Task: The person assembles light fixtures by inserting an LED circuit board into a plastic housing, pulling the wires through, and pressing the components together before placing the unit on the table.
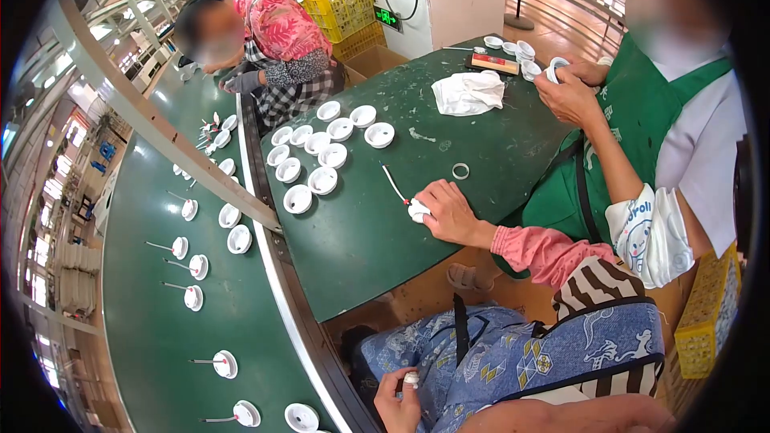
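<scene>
My right hand (451, 212), below a pink cuff, is closed on a small white round fitting (418, 210) above the green table. A thin wire lead (393, 182) with a red spot at its base sticks up from it. Low in the view, by my lap, my left hand (397, 410) pinches a small whitish piece (411, 379); its exact kind I cannot make out. A thin white ring (459, 171) lies just beyond my right hand. Several white round cups (322, 180) stand grouped to the left of that hand.
Wired white fittings (193, 297) and cups lie on a long green belt (160, 337) behind a metal rail (277, 281). Opposite, a person in a green apron holds a white cup (555, 70). A white cloth (468, 94) and a red-topped box (494, 63) lie nearby. Another person bends over the belt.
</scene>
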Motion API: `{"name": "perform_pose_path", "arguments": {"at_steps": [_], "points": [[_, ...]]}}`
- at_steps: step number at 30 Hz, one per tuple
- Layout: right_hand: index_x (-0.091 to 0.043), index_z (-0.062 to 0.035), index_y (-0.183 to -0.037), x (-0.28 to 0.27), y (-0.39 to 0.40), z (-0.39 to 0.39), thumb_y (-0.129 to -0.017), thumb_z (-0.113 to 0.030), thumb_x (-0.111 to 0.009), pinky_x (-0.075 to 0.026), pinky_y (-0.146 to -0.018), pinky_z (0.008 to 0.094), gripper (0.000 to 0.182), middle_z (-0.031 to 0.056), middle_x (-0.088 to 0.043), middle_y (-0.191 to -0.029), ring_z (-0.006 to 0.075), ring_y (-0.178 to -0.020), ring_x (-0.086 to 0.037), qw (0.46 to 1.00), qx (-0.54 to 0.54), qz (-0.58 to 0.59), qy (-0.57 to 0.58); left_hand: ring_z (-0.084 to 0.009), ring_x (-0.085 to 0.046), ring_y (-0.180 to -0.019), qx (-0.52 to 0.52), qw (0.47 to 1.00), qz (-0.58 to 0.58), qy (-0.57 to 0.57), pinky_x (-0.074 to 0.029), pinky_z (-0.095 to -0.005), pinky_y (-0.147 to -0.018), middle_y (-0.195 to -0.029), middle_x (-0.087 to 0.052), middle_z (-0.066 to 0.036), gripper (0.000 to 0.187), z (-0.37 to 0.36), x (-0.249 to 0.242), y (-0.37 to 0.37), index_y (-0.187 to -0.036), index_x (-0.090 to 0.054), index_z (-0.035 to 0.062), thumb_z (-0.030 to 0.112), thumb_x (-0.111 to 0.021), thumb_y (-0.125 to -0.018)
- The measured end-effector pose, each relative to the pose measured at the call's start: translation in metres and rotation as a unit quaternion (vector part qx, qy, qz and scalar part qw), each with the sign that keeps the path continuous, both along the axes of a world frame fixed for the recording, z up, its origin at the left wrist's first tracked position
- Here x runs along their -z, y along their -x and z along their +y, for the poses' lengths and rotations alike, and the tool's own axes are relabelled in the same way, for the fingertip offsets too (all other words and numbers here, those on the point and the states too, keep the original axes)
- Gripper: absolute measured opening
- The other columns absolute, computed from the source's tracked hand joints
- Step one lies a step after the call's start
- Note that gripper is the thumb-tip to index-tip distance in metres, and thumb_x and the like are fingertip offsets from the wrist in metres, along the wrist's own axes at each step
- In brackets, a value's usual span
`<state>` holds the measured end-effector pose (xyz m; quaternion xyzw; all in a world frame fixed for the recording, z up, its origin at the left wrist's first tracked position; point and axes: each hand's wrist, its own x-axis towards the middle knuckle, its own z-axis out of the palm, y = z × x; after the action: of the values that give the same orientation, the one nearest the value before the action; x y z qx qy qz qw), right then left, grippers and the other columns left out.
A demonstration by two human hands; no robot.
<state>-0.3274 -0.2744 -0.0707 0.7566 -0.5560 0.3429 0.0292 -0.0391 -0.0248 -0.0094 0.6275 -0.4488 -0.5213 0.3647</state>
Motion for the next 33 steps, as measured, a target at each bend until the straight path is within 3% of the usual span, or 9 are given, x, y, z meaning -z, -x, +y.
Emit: {"name": "perform_pose_path", "arguments": {"at_steps": [4, 6, 10, 13, 18, 20, 25, 28, 33], "points": [[-0.06, -0.0027, -0.118, -0.024, 0.022, -0.054, -0.08, -0.011, -0.069, -0.047, -0.09, 0.0447, 0.04, 0.0177, -0.061, -0.103, 0.0356, -0.1, -0.059, 0.969, 0.077, -0.229, 0.047, -0.0183, -0.062, -0.082, 0.012, 1.0, -0.026, -0.003, -0.051, -0.0302, -0.068, -0.101, -0.068, -0.013, 0.029, 0.0, 0.022, -0.004, -0.115, -0.067, -0.0041, 0.017, -0.067, -0.095], [-0.058, -0.0004, -0.126, -0.033, 0.051, -0.103, -0.083, -0.012, -0.066, -0.051, -0.086, 0.0432, 0.045, 0.0159, -0.066, -0.098, 0.032, -0.091, -0.065, 0.914, 0.13, -0.382, 0.032, -0.0189, -0.063, -0.08, 0.038, 0.997, -0.054, 0.042, -0.049, -0.0291, -0.07, -0.092, -0.067, -0.011, 0.016, -0.005, 0.022, -0.002, -0.101, -0.069, -0.003, 0.009, -0.065, -0.092], [-0.055, -0.0009, -0.132, -0.043, 0.114, -0.207, -0.086, -0.012, -0.059, -0.05, -0.091, 0.0452, 0.047, 0.0207, -0.07, -0.104, 0.0373, -0.1, -0.067, 0.88, 0.326, -0.321, 0.125, -0.0184, -0.065, -0.085, 0.081, 0.985, -0.112, 0.099, -0.049, -0.0284, -0.079, -0.092, -0.069, -0.009, 0.014, -0.006, 0.027, -0.003, -0.103, -0.073, 0.0009, 0.004, -0.066, -0.092], [-0.058, -0.0024, -0.13, -0.071, 0.117, -0.202, -0.085, -0.011, -0.06, -0.05, -0.092, 0.0432, 0.046, 0.0211, -0.07, -0.11, 0.0366, -0.102, -0.067, 0.866, 0.303, -0.39, 0.074, -0.0188, -0.066, -0.087, 0.077, 0.988, -0.101, 0.083, -0.05, -0.0304, -0.081, -0.092, -0.069, -0.01, 0.014, -0.002, 0.029, 0.0, -0.102, -0.073, 0.0013, 0.005, -0.066, -0.092], [-0.068, -0.0078, -0.117, -0.046, 0.034, -0.121, -0.084, -0.014, -0.065, -0.051, -0.086, 0.0439, 0.034, 0.0127, -0.07, -0.096, 0.0357, -0.094, -0.067, 0.945, 0.072, -0.317, -0.014, -0.0191, -0.065, -0.086, 0.093, 0.986, -0.115, 0.082, -0.05, -0.0301, -0.079, -0.091, -0.069, -0.011, 0.014, -0.003, 0.027, 0.006, -0.102, -0.073, 0.002, 0.005, -0.065, -0.091], [-0.066, -0.0088, -0.118, -0.02, 0.006, -0.079, -0.082, -0.017, -0.069, -0.047, -0.086, 0.0453, 0.037, 0.0119, -0.066, -0.098, 0.0335, -0.098, -0.061, 0.98, 0.013, -0.2, -0.012, -0.0191, -0.065, -0.085, 0.099, 0.983, -0.12, 0.094, -0.05, -0.03, -0.079, -0.091, -0.069, -0.011, 0.014, -0.004, 0.02, 0.007, -0.102, -0.073, 0.0021, 0.005, -0.066, -0.09], [-0.063, -0.0052, -0.119, -0.017, -0.021, 0.008, -0.078, -0.018, -0.073, -0.036, -0.089, 0.0464, 0.044, 0.0124, -0.055, -0.114, 0.0327, -0.11, -0.048, 0.998, 0.058, -0.015, -0.016, -0.0208, -0.066, -0.084, 0.045, 0.992, -0.113, 0.038, -0.05, -0.0312, -0.079, -0.091, -0.068, -0.011, 0.014, 0.007, 0.019, 0.001, -0.102, -0.073, 0.0015, 0.005, -0.066, -0.09], [-0.063, -0.0034, -0.117, -0.005, -0.01, 0.014, -0.078, -0.015, -0.071, -0.039, -0.085, 0.0455, 0.042, 0.0126, -0.054, -0.111, 0.0325, -0.106, -0.051, 0.997, 0.052, 0.048, -0.018, -0.0212, -0.065, -0.083, 0.047, 0.988, -0.119, 0.083, -0.051, -0.0318, -0.078, -0.089, -0.068, -0.011, 0.014, 0.01, 0.025, 0.0, -0.101, -0.073, 0.0011, 0.005, -0.065, -0.09], [-0.061, -0.0014, -0.115, -0.003, -0.006, 0.0, -0.077, -0.004, -0.065, -0.045, -0.085, 0.0452, 0.038, 0.0137, -0.051, -0.107, 0.0332, -0.1, -0.053, 1.0, -0.008, -0.012, -0.014, -0.0251, -0.066, -0.083, 0.074, 0.983, -0.134, 0.104, -0.051, -0.0338, -0.076, -0.088, -0.067, -0.013, 0.014, 0.0, 0.025, 0.008, -0.1, -0.072, 0.001, 0.003, -0.065, -0.088]]}}
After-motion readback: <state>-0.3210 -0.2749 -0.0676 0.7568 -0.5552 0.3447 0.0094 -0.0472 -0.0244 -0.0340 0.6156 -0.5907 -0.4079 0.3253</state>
